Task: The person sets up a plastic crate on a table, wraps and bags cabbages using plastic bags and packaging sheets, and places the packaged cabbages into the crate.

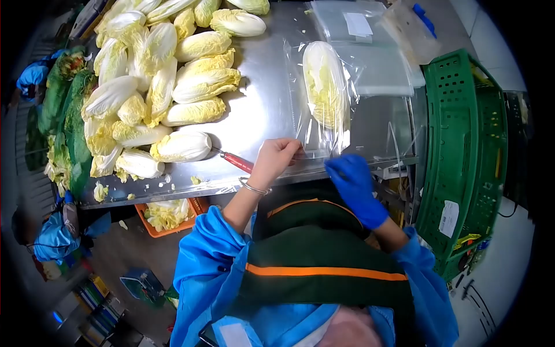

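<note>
A napa cabbage point(322, 87) lies inside a clear plastic bag point(296, 110) on the steel table, with the bag's near end toward me. My left hand point(278, 157), bare and with a bangle at the wrist, is closed in a pinch on the left part of that near end. In a blue glove, my right hand point(354, 184) is closed on the same edge, a little to the right. Its fingertips are partly hidden by the glove's own shape. A knife with a red handle point(236, 162) lies beside my left wrist, its blade toward the cabbages.
Many trimmed napa cabbages point(156, 75) are heaped at left on the steel table point(260, 110). Flat clear bags point(376, 69) lie at right. A green crate point(448, 150) stands at the right edge. An orange crate point(165, 231) holds leaves below. Two co-workers are at far left.
</note>
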A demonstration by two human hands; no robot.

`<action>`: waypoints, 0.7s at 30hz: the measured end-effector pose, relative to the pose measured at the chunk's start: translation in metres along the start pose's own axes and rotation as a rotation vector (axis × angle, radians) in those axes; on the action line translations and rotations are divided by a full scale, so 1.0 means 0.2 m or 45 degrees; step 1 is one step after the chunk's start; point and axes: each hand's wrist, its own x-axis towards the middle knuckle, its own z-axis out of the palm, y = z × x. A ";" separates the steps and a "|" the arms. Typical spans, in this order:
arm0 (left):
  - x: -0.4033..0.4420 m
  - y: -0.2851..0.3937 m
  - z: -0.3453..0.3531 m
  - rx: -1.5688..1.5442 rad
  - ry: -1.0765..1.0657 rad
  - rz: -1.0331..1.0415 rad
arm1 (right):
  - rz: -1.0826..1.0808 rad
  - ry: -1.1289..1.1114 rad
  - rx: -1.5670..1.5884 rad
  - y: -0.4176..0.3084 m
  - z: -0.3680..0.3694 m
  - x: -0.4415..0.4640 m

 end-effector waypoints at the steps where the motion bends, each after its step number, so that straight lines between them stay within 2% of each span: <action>1: -0.01 0.00 0.01 0.011 0.021 0.011 | -0.099 0.167 0.050 -0.08 0.03 0.11; 4: -0.03 0.04 0.00 0.038 0.100 0.031 | -0.208 0.096 0.075 -0.06 0.19 0.21; 7: -0.06 0.03 0.00 0.048 0.163 0.007 | -0.299 0.012 -0.107 -0.06 0.21 0.22; 10: -0.03 -0.04 -0.02 -0.033 0.229 0.064 | -0.239 -0.452 -0.521 -0.05 0.27 0.22; 12: -0.01 -0.05 -0.05 -0.246 0.274 0.101 | -0.235 -0.609 -0.489 0.05 0.19 0.03; 13: -0.01 -0.04 -0.06 -0.140 0.176 0.113 | -0.236 -0.696 -0.483 0.11 0.13 -0.07; 16: 0.01 -0.07 -0.12 0.079 -0.070 0.121 | -0.111 -0.332 -0.309 0.13 0.02 -0.21; 19: 0.02 -0.05 -0.09 0.064 0.033 0.149 | -0.187 0.079 -0.072 -0.14 0.07 0.05; 21: -0.01 0.01 -0.08 0.008 0.063 0.123 | -0.214 0.129 -0.019 -0.15 0.17 0.18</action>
